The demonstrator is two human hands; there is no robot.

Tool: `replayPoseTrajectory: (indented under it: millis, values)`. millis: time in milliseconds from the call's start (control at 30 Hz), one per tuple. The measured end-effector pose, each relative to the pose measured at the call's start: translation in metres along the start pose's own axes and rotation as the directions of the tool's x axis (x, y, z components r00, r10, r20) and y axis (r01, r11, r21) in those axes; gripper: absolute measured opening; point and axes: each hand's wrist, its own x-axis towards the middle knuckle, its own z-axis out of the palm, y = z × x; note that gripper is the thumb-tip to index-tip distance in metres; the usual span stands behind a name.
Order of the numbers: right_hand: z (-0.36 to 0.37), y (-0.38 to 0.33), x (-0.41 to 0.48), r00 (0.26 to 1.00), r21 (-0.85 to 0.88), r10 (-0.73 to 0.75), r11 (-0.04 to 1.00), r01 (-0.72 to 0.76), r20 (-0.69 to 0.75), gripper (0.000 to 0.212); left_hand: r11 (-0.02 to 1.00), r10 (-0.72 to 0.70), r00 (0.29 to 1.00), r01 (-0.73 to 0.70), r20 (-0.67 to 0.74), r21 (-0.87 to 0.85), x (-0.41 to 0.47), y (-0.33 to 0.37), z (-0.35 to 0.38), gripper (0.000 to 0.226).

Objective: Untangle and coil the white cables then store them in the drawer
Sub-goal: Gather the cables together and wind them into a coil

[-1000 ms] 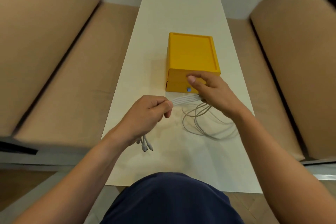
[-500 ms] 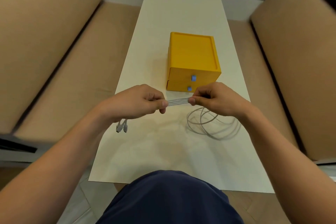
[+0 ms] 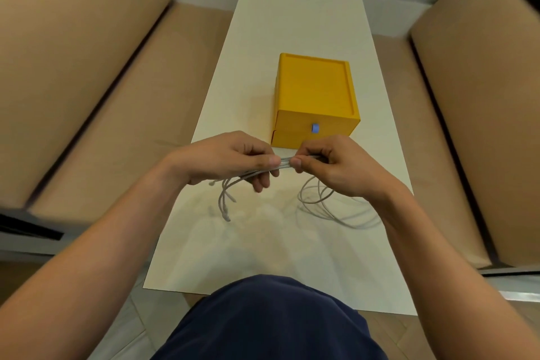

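Both my hands hold a bundle of white cables (image 3: 320, 204) just above the white table (image 3: 292, 38). My left hand (image 3: 230, 159) pinches the strands between thumb and fingers, and the plug ends hang below it in a short arc. My right hand (image 3: 336, 165) pinches the same strands a finger's width to the right. Loose loops of cable lie on the table under my right wrist. Behind the hands stands a yellow drawer box (image 3: 315, 93) with two shut drawers; a blue knob (image 3: 315, 128) shows on the upper one, and my hands hide the lower knob.
Tan sofa cushions flank the narrow table on the left (image 3: 87, 67) and right (image 3: 482, 96). My dark blue clothing (image 3: 268, 321) fills the bottom centre at the table's near edge.
My hands have come closer together on the bundle. The plug ends have swung from my left wrist side to hang under my left hand.
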Motion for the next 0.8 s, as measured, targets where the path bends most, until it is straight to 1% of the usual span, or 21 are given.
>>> replayPoseTrajectory:
  millis: [67,133,200,267,367,433,467,533,667,733,800]
  values:
    - [-0.003,-0.001,0.0,1.0,0.002,-0.012,1.0,0.012,-0.009,0.023,1.0,0.021,0.999,-0.021,-0.038,-0.012,0.003,0.005,0.002,0.028]
    - [-0.005,-0.001,0.0,1.0,0.012,-0.018,1.0,0.018,-0.01,0.022,0.999,0.035,0.999,-0.035,-0.027,0.001,0.005,0.011,0.005,0.027]
    - [-0.005,-0.001,0.0,1.0,0.043,-0.006,0.999,0.006,-0.01,0.021,0.998,0.055,0.998,-0.054,-0.036,0.027,0.007,0.016,0.006,0.027]
    - [-0.007,-0.001,-0.001,1.0,0.096,0.023,0.995,-0.024,0.012,0.021,0.994,0.071,0.994,-0.065,-0.078,0.086,0.009,0.019,0.006,0.026]
    - [-0.018,0.0,-0.004,0.985,0.154,0.089,0.982,-0.112,0.15,0.02,0.981,0.108,0.989,-0.089,-0.106,0.174,0.009,0.023,0.003,0.026]
    - [-0.024,0.003,-0.007,0.962,0.194,0.116,0.967,-0.166,0.246,0.022,0.978,0.115,0.989,-0.096,-0.094,0.187,0.007,0.023,-0.001,0.027]
    - [-0.025,0.005,-0.007,0.957,0.214,0.109,0.962,-0.17,0.268,0.022,0.978,0.112,0.989,-0.094,-0.091,0.184,0.007,0.022,-0.002,0.027]
    - [-0.025,0.007,-0.007,0.966,0.236,0.086,0.961,-0.145,0.244,0.019,0.978,0.107,0.989,-0.088,-0.097,0.189,0.006,0.022,-0.004,0.026]
    - [-0.02,0.008,-0.006,0.992,0.254,0.07,0.963,-0.094,0.103,0.013,0.97,0.109,0.986,-0.077,-0.13,0.232,0.005,0.023,-0.005,0.026]
    - [-0.017,0.007,-0.007,0.992,0.295,0.091,0.949,-0.113,0.089,0.012,0.966,0.117,0.983,-0.08,-0.142,0.246,0.002,0.024,-0.005,0.025]
    - [-0.018,0.006,-0.007,0.986,0.314,0.127,0.937,-0.154,0.104,0.018,0.963,0.133,0.98,-0.093,-0.145,0.253,0.0,0.024,-0.004,0.025]
